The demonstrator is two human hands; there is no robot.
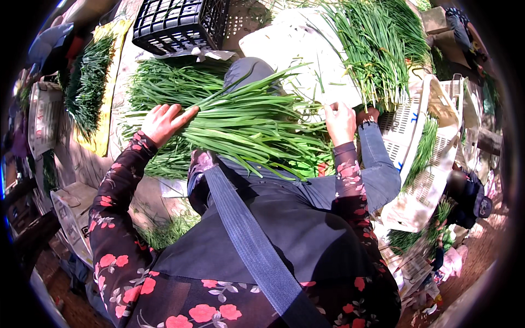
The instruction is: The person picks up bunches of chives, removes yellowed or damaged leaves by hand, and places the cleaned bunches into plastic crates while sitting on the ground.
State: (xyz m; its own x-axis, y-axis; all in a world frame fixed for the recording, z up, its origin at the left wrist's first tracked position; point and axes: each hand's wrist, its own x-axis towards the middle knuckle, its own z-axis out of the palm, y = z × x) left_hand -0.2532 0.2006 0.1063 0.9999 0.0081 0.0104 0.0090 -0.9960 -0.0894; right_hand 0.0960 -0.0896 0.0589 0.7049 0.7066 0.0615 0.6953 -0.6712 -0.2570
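A bunch of long green garlic chives (246, 123) lies fanned out across my lap, narrow at the left and spreading to the right. My left hand (164, 123) is closed on its narrow end, thumb stretched along the top. Beyond the loose right end of the bunch, my right hand (340, 123) has its fingers curled together in a pinch. What they hold, if anything, is too small to make out. Under and behind my left hand lies a larger pile of chives (158, 82). A white sheet (290, 46) with scattered leaf bits spreads ahead of my right hand.
A black plastic crate (178, 24) stands at the far left of centre. More chives (377, 49) are heaped at the far right. White baskets (421, 147) stand to my right. At left, chives (90, 82) lie on a yellow sack (112, 87). Other people sit around the edges.
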